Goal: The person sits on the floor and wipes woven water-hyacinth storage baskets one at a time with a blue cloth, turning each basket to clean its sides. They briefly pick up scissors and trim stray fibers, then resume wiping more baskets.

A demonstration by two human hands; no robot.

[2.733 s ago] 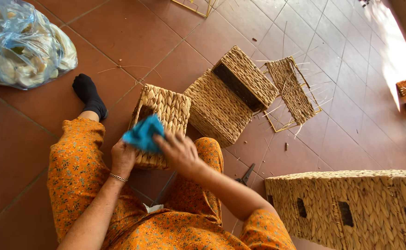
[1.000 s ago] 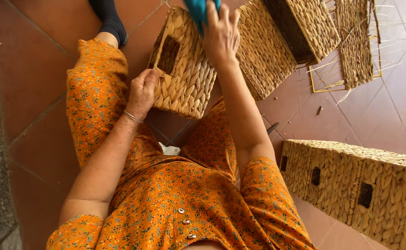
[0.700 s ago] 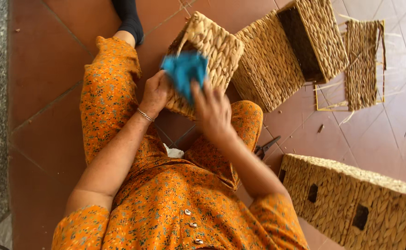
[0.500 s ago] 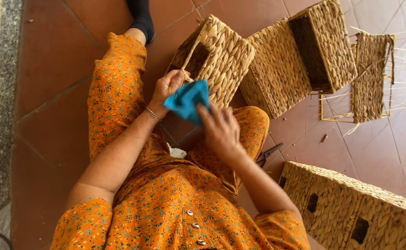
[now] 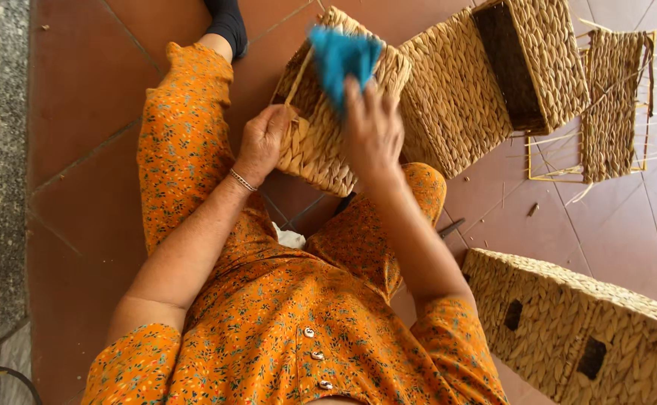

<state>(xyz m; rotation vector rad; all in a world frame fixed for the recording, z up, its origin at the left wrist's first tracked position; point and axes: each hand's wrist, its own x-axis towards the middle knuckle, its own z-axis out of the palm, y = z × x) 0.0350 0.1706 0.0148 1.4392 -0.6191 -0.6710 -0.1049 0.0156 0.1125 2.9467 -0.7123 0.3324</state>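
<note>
Two hands are seen at one woven basket (image 5: 321, 142), which is propped on the lap of a person seated on the tiled floor (image 5: 88, 97). The left hand (image 5: 262, 142) is closed on the basket's near left edge, thumb and fingers wrapped over the rim. The right hand (image 5: 373, 127) is laid on top of the basket with its fingers closed on a blue cloth (image 5: 342, 56); the cloth is bunched above the fingertips and pressed against the weave. Both hand and cloth are blurred, so the exact grip cannot be told.

Just to the right of the held basket, a larger basket (image 5: 456, 97) is tipped on its side, its dark opening (image 5: 504, 64) turned upward in the view. Further right, a wire frame (image 5: 613, 97) partly covered in weave is lying flat on the tiles, with loose strands sticking out. At the lower right, a long woven box (image 5: 591, 322) with small square holes is standing near the person's right arm. An orange flowered dress (image 5: 268, 315) is worn, and a dark sock (image 5: 227, 22) is visible at the top.
</note>
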